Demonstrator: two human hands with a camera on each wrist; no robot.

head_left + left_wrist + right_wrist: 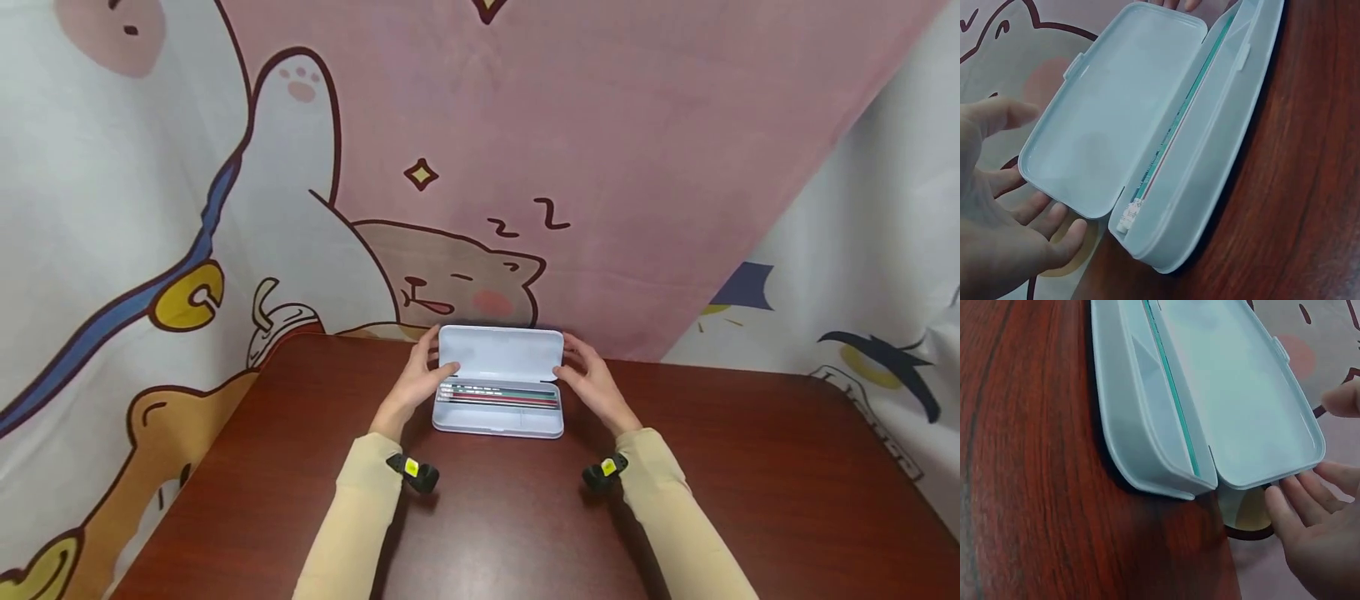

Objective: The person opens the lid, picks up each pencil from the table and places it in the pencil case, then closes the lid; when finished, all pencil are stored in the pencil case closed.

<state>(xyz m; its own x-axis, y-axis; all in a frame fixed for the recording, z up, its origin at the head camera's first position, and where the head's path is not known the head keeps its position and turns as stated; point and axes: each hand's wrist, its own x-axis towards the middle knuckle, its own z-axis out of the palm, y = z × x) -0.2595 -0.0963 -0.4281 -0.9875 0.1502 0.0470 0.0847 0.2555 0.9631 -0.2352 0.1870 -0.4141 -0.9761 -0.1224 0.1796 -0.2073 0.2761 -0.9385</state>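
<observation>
A white pencil case (498,421) lies on the table, its lid (501,354) standing raised at the back. Several pencils (498,395), green, red and dark, lie lengthwise in its base. At the lid's left end is my left hand (420,379), fingers extended. The left wrist view shows its fingertips (1054,215) at the lid's edge, one digit apart from it. My right hand (592,383) is at the opposite end, its fingers spread. Its fingertips (1307,481) lie at the lid's edge in the right wrist view. Neither hand's fingers curl round the lid.
The dark red-brown wooden table (495,517) runs out to both sides. Directly behind its back edge hangs a cloth (637,167) with cartoon animals. Each wrist wears a black strap (416,472) with a yellow marker.
</observation>
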